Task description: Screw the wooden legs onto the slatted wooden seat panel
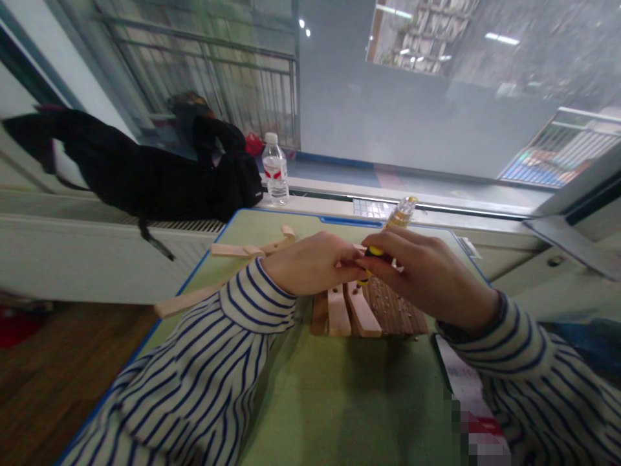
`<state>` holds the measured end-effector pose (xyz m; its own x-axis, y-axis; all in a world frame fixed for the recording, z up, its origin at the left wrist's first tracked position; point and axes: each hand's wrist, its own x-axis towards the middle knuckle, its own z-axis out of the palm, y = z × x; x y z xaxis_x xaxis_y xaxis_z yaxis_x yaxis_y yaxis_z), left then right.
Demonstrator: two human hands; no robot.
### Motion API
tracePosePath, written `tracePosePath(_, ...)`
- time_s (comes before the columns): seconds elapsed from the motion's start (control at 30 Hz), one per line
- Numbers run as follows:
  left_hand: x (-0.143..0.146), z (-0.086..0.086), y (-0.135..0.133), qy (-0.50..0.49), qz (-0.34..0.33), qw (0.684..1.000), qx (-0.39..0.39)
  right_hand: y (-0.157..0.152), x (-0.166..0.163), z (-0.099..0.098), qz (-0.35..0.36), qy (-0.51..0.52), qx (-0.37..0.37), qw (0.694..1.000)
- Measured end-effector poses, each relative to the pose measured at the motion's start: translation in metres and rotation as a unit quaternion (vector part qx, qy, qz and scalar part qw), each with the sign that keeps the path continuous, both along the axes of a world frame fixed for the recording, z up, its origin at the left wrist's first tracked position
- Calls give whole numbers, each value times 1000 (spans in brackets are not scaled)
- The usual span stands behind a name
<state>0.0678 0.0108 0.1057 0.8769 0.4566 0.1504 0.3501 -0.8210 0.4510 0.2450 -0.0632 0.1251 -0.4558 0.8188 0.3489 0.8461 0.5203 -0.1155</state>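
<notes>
My right hand (427,268) is closed around a screwdriver (402,210) with a clear and yellow handle, which slants with its tip down. Under the tip is a pale wooden strip (365,314) with a dark screw or hole near its upper end. A second pale strip (338,315) lies beside it. Both rest on a brown wooden board (398,310) dotted with many small light bits, perhaps screws. Close to the screwdriver's lower part, my left hand (313,262) has its fingers pinched together; what is between them is hidden.
More pale wooden pieces (235,250) lie on the green table (310,401), at its left side. Beyond it, a water bottle (275,171) and a black bag (169,178) stand by the window. A printed paper or packet (463,369) lies beneath my right forearm.
</notes>
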Motion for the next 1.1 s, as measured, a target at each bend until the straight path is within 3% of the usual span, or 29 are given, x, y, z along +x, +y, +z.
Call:
tracePosePath(0.2,-1,-2,2,-20,13,1000,-4,1,1,0,-1,-9,3,1000)
tracePosePath(0.5,-2,-5,4,-6,2,1000,16,1,3,-5,66,45,11,997)
tracePosePath(1.1,-2,-2,4,-7,-40,999,-27,3,3,-5,31,30,6,999)
